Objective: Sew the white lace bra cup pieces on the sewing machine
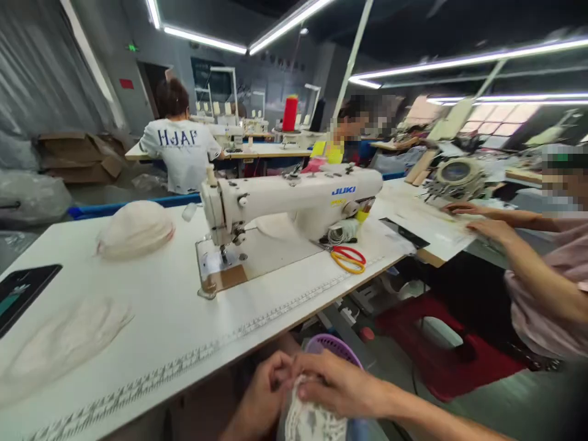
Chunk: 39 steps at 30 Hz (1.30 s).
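Low in the head view, below the table's front edge, my left hand (265, 392) and my right hand (337, 383) meet on a small white lace piece (312, 421). Both hands are closed, fingers pinching its top edge. A purple plastic basket (334, 346) sits just behind my hands. On the white table (151, 306) stands a white JUKI sewing machine (289, 199), with red and yellow scissors (349, 257) at its right. A stack of white padded cups (135, 229) lies at the left, and flat white cup pieces (64, 340) lie near the front left.
A dark phone (21, 288) lies at the table's left edge. A person in pink (546, 269) sits at the right, hands on the neighbouring table. A red stool (450, 355) stands on the floor between us. Another person in a white shirt (181, 150) works further back.
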Available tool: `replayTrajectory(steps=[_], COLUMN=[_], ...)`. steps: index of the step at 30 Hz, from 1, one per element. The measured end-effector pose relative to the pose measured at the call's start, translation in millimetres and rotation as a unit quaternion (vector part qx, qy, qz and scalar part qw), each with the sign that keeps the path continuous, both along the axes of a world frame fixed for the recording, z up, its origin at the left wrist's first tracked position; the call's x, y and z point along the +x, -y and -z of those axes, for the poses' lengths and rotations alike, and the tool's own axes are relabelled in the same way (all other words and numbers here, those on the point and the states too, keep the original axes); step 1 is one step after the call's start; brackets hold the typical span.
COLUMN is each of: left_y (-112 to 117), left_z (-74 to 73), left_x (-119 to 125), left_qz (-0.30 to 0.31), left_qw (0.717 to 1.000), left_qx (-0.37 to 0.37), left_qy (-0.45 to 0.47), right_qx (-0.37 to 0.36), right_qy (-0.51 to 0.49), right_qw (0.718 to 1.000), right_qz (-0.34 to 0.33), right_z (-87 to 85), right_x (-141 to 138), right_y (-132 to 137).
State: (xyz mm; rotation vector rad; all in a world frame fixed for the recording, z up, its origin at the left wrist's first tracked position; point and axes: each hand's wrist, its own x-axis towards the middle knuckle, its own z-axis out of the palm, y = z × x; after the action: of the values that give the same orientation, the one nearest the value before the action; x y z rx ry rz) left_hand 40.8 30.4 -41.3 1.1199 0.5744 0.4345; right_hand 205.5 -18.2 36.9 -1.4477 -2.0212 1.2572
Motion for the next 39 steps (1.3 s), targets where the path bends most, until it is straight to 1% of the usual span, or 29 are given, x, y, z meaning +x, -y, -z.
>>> replayTrajectory(steps=[2,4,6,8,10,11,12,14,16,17,18,20,25,30,32,34,36,38,39], left_y=[1,-1,-5,-6,-4,-3,-1,3,6,7,8,11,15,17,17,15,12,10,9], left_z=[1.2,2.4,5.4,8.8,10.1,9.5,8.1,3.5,-1.8,-4.0,-5.5,-6.0,3.7,11.7,14.1,17.4,21.4,24.3,24.9], left_x=[-2,-3,-2,2,7,9,11,11,9,7,5,0,-7,-8,-8,-5,1,13,20], left_qz=[-0.014,-0.019,-0.024,-0.026,-0.025,-0.025,-0.024,-0.017,-0.003,0.004,0.012,0.027,0.047,0.04,0.023,-0.015,-0.054,-0.069,-0.066], left_qw=[1.0,1.0,0.999,0.998,0.998,0.998,0.999,1.0,1.0,1.0,1.0,0.999,0.998,0.998,0.998,0.997,0.996,0.996,0.996], left_qx=[0.006,0.008,-0.001,-0.016,-0.027,-0.026,-0.021,-0.01,-0.009,-0.012,-0.017,-0.026,-0.046,-0.045,-0.053,-0.059,-0.05,-0.024,-0.013], left_qy=[-0.006,-0.017,-0.032,-0.046,-0.052,-0.05,-0.043,-0.022,-0.005,0.0,0.002,0.005,-0.004,-0.014,-0.025,-0.038,-0.047,-0.058,-0.066], right_qx=[-0.014,-0.042,-0.081,-0.121,-0.132,-0.123,-0.105,-0.063,-0.04,-0.038,-0.041,-0.053,-0.094,-0.158,-0.174,-0.183,-0.193,-0.205,-0.206], right_qy=[0.03,0.038,0.001,-0.059,-0.102,-0.111,-0.106,-0.069,-0.032,-0.023,-0.021,-0.027,-0.059,-0.145,-0.177,-0.197,-0.217,-0.24,-0.251], right_qw=[0.999,0.998,0.995,0.985,0.976,0.977,0.983,0.995,0.997,0.996,0.995,0.994,0.992,0.976,0.969,0.963,0.956,0.949,0.946], right_qz=[0.017,-0.009,-0.057,-0.109,-0.138,-0.133,-0.11,-0.029,0.052,0.078,0.092,0.093,0.057,0.027,0.021,0.03,0.035,0.018,0.01], right_z=[-1.3,-9.6,-23.7,-37.5,-43.1,-41.1,-35.8,-18.2,1.6,9.7,15.7,21.3,18.1,23.4,21.8,13.5,1.0,-9.3,-11.4], right_x=[4,6,3,-1,-4,-4,-2,5,14,19,23,29,35,37,39,39,36,32,29], right_y=[9,16,21,23,23,22,20,17,14,13,13,15,15,7,7,8,10,10,9])
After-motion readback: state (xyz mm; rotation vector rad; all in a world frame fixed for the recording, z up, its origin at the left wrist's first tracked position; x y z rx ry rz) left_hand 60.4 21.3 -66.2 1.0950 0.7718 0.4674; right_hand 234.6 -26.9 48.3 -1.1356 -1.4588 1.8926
